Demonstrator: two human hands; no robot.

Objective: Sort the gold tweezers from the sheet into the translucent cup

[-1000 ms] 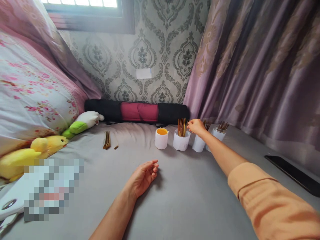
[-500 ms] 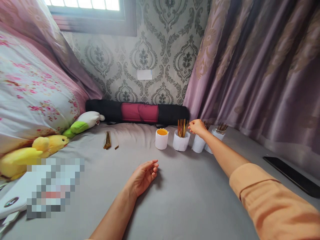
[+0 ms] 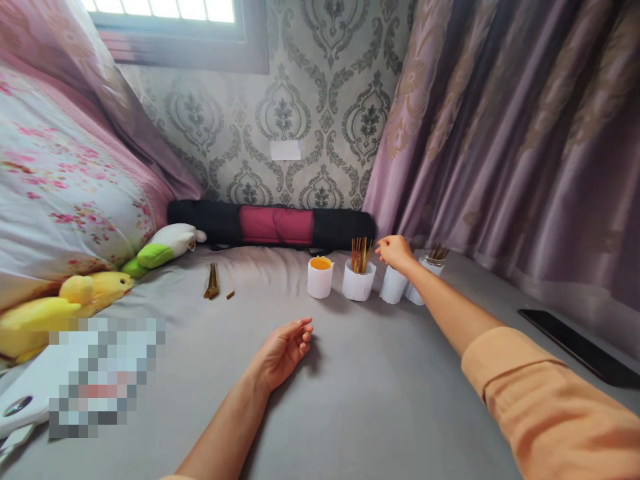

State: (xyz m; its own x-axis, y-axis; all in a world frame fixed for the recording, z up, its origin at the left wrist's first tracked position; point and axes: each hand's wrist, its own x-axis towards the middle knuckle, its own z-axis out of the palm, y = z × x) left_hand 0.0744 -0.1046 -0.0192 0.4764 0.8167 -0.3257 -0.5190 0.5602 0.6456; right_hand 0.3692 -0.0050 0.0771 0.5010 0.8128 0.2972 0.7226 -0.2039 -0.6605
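My right hand (image 3: pixel 396 253) is pinched closed just right of a bundle of thin brown sticks (image 3: pixel 359 255), which stand upright in a wide white container (image 3: pixel 359 287). What its fingertips hold, if anything, is too small to make out. Below that hand is a narrower white container (image 3: pixel 393 287), partly hidden by the wrist. My left hand (image 3: pixel 286 350) lies on the grey sheet, palm turned inward, fingers loosely curled and holding nothing. In front of it stands a white cup with an orange inside (image 3: pixel 320 279).
A pile of gold-brown sticks (image 3: pixel 213 281) and one loose stick (image 3: pixel 230 293) lie to the left. Another jar of sticks (image 3: pixel 435 260) stands behind my right forearm. A black phone-like slab (image 3: pixel 575 345) is at right, plush toys (image 3: pixel 95 293) at left, a black-and-red roll (image 3: pixel 275 225) behind.
The whole view has shifted slightly. My right hand stays pinched beside the upright sticks, a touch farther from them, and my left hand rests in the same place.
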